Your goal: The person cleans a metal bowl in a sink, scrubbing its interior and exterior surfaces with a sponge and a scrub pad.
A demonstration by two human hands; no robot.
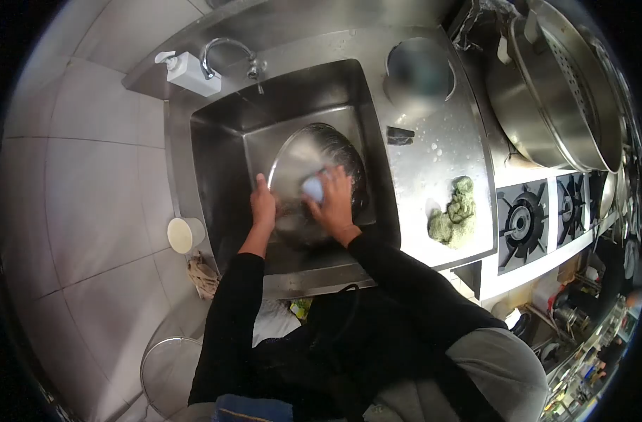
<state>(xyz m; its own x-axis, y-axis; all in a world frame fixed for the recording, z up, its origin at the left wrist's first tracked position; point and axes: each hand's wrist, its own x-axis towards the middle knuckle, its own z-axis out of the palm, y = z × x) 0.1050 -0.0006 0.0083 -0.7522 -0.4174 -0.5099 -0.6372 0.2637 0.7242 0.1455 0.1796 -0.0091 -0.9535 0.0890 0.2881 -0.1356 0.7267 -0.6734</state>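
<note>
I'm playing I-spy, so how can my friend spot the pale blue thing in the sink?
Find the big metal sink, then the round metal vessel inside it. The pale blue pad pokes out from under the right hand, over that vessel. Its pale blue sets it apart from the shiny grey metal.

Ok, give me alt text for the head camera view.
A person's left hand is at the edge of a round metal bowl in a sink, while the right hand holds a pale sponge against it. A stove is at right.
</note>
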